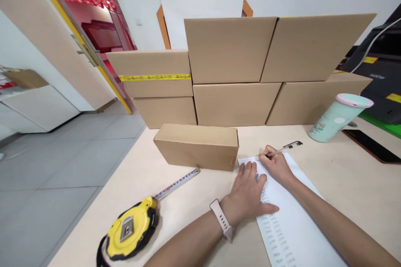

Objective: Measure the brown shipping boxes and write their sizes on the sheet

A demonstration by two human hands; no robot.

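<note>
My right hand [277, 167] is closed around a pen [288, 147], its tip hidden by my fingers near the top edge of a sheet of paper [297, 221]. Columns of small writing, too blurred to read, run down the sheet's left side. Flat on that left edge lies my left hand [249, 190], fingers spread, a pale watch band on the wrist. Just beyond it sits a small closed cardboard box [200, 152]. A yellow and black tape measure [134, 227] rests on the table to the left, with a short length of blade [177, 183] pulled out towards the box.
Larger cardboard boxes [233, 104] are stacked in two rows along the back of the table [354, 200]. At the right stand a mint-green cup [338, 119], a dark phone [374, 146] and a black printer [382, 79]. An open doorway is at the far left.
</note>
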